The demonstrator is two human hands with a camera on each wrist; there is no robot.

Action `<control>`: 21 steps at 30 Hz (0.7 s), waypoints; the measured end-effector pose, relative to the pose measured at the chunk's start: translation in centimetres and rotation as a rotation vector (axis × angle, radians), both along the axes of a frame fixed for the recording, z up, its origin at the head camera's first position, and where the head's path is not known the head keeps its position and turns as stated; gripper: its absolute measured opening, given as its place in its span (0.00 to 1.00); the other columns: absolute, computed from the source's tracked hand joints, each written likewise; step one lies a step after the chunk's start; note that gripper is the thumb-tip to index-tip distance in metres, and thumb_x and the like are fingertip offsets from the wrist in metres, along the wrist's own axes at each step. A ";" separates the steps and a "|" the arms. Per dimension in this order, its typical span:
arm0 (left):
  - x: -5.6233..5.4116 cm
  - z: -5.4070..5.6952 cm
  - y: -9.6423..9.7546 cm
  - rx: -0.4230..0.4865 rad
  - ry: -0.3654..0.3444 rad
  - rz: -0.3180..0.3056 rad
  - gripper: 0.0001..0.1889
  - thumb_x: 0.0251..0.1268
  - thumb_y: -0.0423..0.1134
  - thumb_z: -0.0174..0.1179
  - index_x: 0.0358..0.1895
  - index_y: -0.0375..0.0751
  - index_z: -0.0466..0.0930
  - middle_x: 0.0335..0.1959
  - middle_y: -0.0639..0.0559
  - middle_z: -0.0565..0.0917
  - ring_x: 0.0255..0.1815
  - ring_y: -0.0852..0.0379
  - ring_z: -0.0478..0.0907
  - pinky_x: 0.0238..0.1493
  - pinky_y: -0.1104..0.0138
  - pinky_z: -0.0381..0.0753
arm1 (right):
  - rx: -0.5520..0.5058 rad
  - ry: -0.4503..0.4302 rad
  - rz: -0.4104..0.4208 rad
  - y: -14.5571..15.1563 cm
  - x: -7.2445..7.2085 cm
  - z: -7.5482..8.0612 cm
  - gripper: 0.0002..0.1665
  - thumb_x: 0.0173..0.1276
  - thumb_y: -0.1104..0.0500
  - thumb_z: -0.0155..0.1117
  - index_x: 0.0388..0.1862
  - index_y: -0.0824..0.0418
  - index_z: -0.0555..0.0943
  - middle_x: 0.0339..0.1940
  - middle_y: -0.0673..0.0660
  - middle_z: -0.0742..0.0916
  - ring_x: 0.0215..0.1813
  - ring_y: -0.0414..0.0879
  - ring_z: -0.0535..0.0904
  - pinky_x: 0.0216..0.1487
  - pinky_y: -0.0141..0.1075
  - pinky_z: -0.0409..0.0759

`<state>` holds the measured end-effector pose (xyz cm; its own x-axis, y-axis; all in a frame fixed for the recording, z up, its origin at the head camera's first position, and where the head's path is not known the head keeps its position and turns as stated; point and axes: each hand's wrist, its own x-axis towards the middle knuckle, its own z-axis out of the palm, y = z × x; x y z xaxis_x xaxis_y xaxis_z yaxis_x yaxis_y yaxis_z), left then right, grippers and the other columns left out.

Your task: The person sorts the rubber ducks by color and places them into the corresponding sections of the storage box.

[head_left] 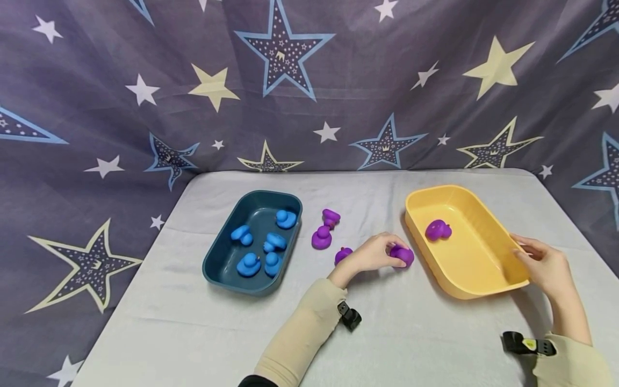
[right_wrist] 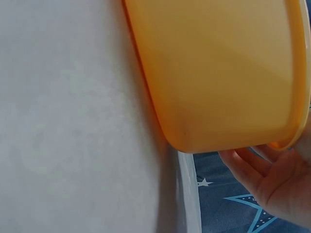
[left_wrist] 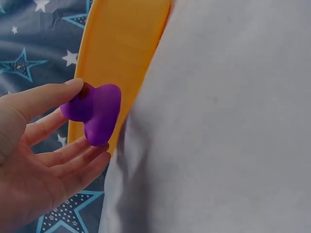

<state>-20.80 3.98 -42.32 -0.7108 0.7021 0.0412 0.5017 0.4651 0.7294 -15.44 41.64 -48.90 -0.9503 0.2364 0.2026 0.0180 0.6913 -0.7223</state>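
Observation:
Between thumb and fingers, my left hand [head_left: 374, 252] pinches a purple rubber duck [head_left: 403, 256] just left of the yellow tray [head_left: 464, 293]. In the left wrist view the same duck [left_wrist: 99, 111] is held in front of the tray's side. My right hand [head_left: 546, 266] grips the tray's right rim, with the thumb at the rim and the fingers [right_wrist: 243, 170] against the outer wall in the right wrist view. One purple duck [head_left: 438, 230] lies inside the yellow tray. Another purple duck [head_left: 343, 255] is partly hidden behind my left hand.
Two more purple ducks, one toppled [head_left: 331, 217] and one upright [head_left: 321, 238], are on the pale cloth between the trays. A dark teal tray [head_left: 213, 277] at left holds several blue ducks [head_left: 249, 264]. Behind the table hangs a star-patterned curtain [head_left: 338, 70].

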 end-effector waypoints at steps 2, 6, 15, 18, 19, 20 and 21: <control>0.0 0.2 0.0 0.019 0.000 -0.002 0.18 0.48 0.39 0.66 0.45 0.43 0.78 0.44 0.51 0.77 0.46 0.60 0.73 0.48 0.76 0.67 | 0.003 -0.009 -0.001 0.0 0.0 0.1 0.25 0.62 0.49 0.56 0.58 0.55 0.73 0.28 0.21 0.72 0.29 0.19 0.71 0.22 0.24 0.73; 0.1 0.6 0.0 0.055 -0.014 0.001 0.18 0.49 0.38 0.66 0.45 0.41 0.78 0.45 0.49 0.76 0.47 0.59 0.74 0.46 0.77 0.69 | 0.004 -0.012 0.001 0.0 -0.1 0.1 0.25 0.62 0.49 0.55 0.58 0.55 0.72 0.27 0.22 0.72 0.29 0.19 0.71 0.23 0.24 0.73; 0.1 1.8 0.1 0.108 -0.026 0.017 0.18 0.49 0.37 0.66 0.45 0.40 0.78 0.45 0.50 0.75 0.46 0.61 0.72 0.46 0.77 0.69 | 0.004 0.007 0.009 0.0 0.0 0.0 0.24 0.62 0.51 0.56 0.58 0.55 0.73 0.28 0.21 0.72 0.29 0.18 0.71 0.23 0.22 0.72; -0.1 2.1 0.1 0.120 -0.015 0.018 0.18 0.49 0.37 0.65 0.46 0.40 0.78 0.45 0.50 0.76 0.47 0.61 0.71 0.46 0.76 0.69 | 0.004 0.000 0.007 0.0 0.0 0.0 0.25 0.62 0.50 0.56 0.58 0.55 0.73 0.28 0.21 0.72 0.29 0.19 0.71 0.23 0.23 0.73; -0.2 2.2 0.2 0.124 -0.011 0.019 0.18 0.49 0.37 0.65 0.46 0.40 0.78 0.45 0.50 0.76 0.47 0.62 0.71 0.46 0.76 0.69 | 0.005 0.000 0.006 0.0 0.0 0.0 0.25 0.62 0.50 0.56 0.58 0.55 0.73 0.28 0.21 0.72 0.29 0.19 0.71 0.23 0.23 0.73; -0.3 2.2 0.2 0.130 -0.010 0.019 0.18 0.49 0.37 0.65 0.46 0.40 0.78 0.45 0.50 0.76 0.47 0.62 0.71 0.46 0.76 0.69 | 0.004 0.001 0.006 0.0 0.0 0.0 0.25 0.62 0.50 0.56 0.58 0.55 0.73 0.28 0.21 0.72 0.29 0.19 0.71 0.23 0.23 0.73; -0.4 2.3 0.3 0.134 -0.006 0.018 0.18 0.49 0.37 0.65 0.46 0.40 0.78 0.45 0.50 0.76 0.47 0.62 0.71 0.47 0.76 0.69 | 0.006 0.004 0.005 0.0 0.0 0.0 0.25 0.62 0.50 0.56 0.57 0.55 0.73 0.28 0.21 0.72 0.29 0.19 0.71 0.23 0.23 0.73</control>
<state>-21.17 4.27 -40.01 -0.7241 0.6774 0.1294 0.4892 0.3723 0.7887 -15.48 41.63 -48.91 -0.9507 0.2302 0.2078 0.0116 0.6961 -0.7179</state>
